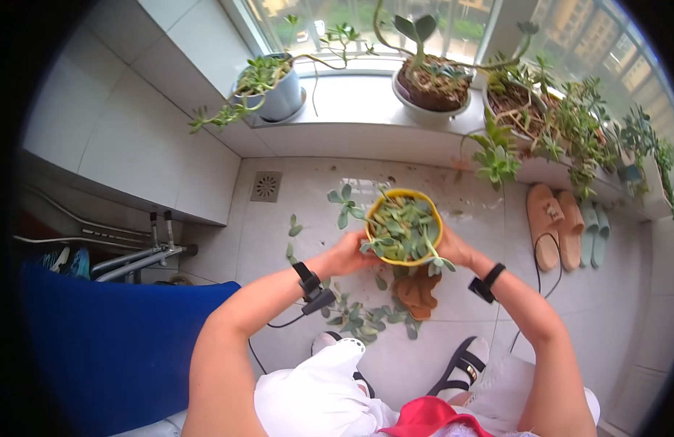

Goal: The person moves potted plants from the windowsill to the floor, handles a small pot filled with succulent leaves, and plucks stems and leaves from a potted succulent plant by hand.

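Between my two hands is a yellow-rimmed pot point(439, 244) filled with green succulent leaves point(402, 226). My left hand point(349, 253) grips its left side, and my right hand point(455, 246) wraps its right side. The fingers are partly hidden behind the pot. A succulent sprig point(344, 204) sticks out past the rim at the upper left, and another droops at the lower right. Below the pot, a brown, crumpled-looking object point(417, 291) lies on the floor; I cannot make out its kind. Loose succulent leaves point(359, 318) are scattered beside it.
Several potted succulents line the ledge, including a light-blue pot point(281, 91) and a white pot point(431, 109). Pink slippers point(546, 226) and green slippers point(595, 233) stand at right. A floor drain point(266, 186), blue fabric point(125, 342) and metal tubes point(136, 261) are at left. Cables hang from both wrists.
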Motion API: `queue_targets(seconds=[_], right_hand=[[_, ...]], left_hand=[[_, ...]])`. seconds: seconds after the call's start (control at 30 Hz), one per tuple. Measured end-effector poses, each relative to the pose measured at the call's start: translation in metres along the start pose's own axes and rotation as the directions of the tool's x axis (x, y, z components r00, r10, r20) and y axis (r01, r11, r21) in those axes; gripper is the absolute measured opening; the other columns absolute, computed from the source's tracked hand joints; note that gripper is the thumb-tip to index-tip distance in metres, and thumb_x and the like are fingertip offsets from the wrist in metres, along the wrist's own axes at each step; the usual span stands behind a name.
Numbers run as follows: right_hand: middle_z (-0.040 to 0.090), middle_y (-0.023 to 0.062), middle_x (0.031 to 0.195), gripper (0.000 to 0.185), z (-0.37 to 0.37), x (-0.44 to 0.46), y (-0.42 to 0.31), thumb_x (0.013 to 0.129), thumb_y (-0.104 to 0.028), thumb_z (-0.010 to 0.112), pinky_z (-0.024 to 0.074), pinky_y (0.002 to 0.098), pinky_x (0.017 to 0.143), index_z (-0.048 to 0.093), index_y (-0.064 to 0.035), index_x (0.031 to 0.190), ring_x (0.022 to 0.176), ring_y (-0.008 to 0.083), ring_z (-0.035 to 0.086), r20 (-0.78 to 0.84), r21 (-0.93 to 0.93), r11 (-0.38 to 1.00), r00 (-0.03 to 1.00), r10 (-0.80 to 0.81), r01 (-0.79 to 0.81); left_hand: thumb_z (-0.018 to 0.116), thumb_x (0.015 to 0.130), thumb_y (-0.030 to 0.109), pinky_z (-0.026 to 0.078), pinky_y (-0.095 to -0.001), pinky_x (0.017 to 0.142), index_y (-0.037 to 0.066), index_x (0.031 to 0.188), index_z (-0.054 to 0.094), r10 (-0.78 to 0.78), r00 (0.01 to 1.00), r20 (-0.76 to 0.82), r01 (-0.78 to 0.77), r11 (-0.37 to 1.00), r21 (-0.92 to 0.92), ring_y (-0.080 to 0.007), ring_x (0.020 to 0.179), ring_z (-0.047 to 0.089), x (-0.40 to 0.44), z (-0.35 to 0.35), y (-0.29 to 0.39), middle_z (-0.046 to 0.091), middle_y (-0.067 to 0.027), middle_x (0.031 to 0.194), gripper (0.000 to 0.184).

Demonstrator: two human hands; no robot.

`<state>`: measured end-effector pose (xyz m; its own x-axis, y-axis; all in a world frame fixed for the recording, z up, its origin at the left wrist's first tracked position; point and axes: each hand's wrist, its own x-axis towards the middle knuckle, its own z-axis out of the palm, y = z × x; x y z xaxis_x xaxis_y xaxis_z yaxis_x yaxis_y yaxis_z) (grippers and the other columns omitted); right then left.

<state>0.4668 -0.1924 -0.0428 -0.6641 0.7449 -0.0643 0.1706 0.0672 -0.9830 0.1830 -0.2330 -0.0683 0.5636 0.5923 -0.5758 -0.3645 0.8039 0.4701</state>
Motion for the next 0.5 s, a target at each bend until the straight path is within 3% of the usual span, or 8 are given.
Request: queue_targets(seconds=[0.07, 0.2, 0.23, 0.33, 0.5], right_hand=[[0.038, 0.0127, 0.15, 0.122, -0.002, 0.012, 0.004, 0.059, -0.026, 0.095, 0.0283, 0.0393, 0.118, 0.019, -0.0065, 0.153, 0.14, 0.0243, 0.036, -0.027, 0.006, 1.0, 0.999, 0.025, -0.025], [0.037, 0.0124, 0.151, 0.122, -0.005, 0.021, -0.001, 0.058, -0.023, 0.094, 0.0284, 0.0393, 0.118, 0.019, -0.0077, 0.153, 0.14, 0.0248, 0.036, 0.022, 0.012, 0.999, 0.999, 0.047, -0.048], [0.037, 0.0117, 0.15, 0.12, -0.005, 0.018, 0.004, 0.059, -0.022, 0.094, 0.0281, 0.0391, 0.118, 0.019, -0.0076, 0.153, 0.139, 0.0245, 0.036, 0.028, -0.014, 0.998, 0.997, 0.065, -0.065], [0.038, 0.0112, 0.149, 0.121, -0.005, 0.006, 0.011, 0.057, -0.02, 0.094, 0.0294, 0.0388, 0.117, 0.021, -0.0074, 0.152, 0.138, 0.0227, 0.037, 0.032, 0.081, 0.988, 0.991, 0.132, -0.135], [0.042, 0.0101, 0.147, 0.116, -0.019, -0.019, 0.009, 0.059, -0.02, 0.093, 0.0331, 0.0374, 0.115, 0.023, -0.0068, 0.151, 0.135, 0.0199, 0.039, 0.019, 0.102, 0.979, 0.984, 0.177, -0.178]], left_hand=[[0.037, 0.104, 0.023, 0.047, -0.0407, 0.106, 0.002, 0.137, 0.048, -0.001, 0.999, -0.052, 0.002, 1.0, 0.014, -0.0255, 0.121, 0.058, 0.02, -0.029, 0.001, 0.055, -0.0112, 0.135, 0.041], [0.034, 0.104, 0.021, 0.047, -0.0386, 0.106, 0.001, 0.137, 0.047, -0.002, 0.989, -0.145, -0.007, 0.998, -0.062, -0.0269, 0.122, 0.056, 0.014, -0.008, 0.01, 0.056, -0.0125, 0.133, 0.041], [0.033, 0.104, 0.022, 0.046, -0.0398, 0.107, 0.001, 0.138, 0.046, -0.01, 0.992, -0.125, 0.005, 0.999, -0.041, -0.0291, 0.124, 0.055, 0.0, 0.009, 0.014, 0.054, -0.0167, 0.134, 0.042], [0.034, 0.104, 0.025, 0.045, -0.041, 0.109, 0.002, 0.139, 0.044, -0.088, 0.976, -0.199, 0.078, 0.995, -0.057, -0.0305, 0.123, 0.055, 0.001, 0.011, 0.008, 0.051, -0.0204, 0.136, 0.043], [0.036, 0.104, 0.025, 0.044, -0.0414, 0.11, 0.001, 0.138, 0.044, -0.117, 0.984, -0.135, 0.119, 0.993, 0.01, -0.0317, 0.121, 0.057, 0.012, 0.034, 0.003, 0.052, -0.0231, 0.133, 0.042]])
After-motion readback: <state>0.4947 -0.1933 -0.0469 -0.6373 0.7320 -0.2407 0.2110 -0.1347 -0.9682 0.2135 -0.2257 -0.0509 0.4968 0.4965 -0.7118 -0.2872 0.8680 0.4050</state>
